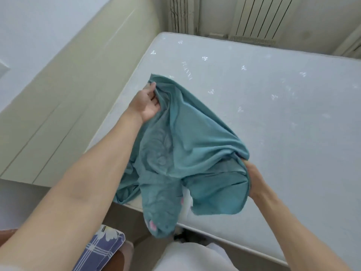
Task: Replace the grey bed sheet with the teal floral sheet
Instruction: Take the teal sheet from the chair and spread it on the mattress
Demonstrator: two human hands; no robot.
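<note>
The teal floral sheet (187,149) is bunched up over the near left corner of the bare white mattress (283,118). Its plain reverse side faces up, and pink and white flowers show on the folds hanging off the front edge. My left hand (149,102) pinches an edge of the sheet, lifted toward the far left. My right hand (254,178) grips a fold of the sheet low over the mattress, near the front edge. No grey sheet is in view.
A cream headboard panel (74,90) runs along the mattress's left side. A radiator (259,16) and a curtain stand by the far wall. A blue checked cloth with flowers (101,249) lies on a wooden surface at the bottom left.
</note>
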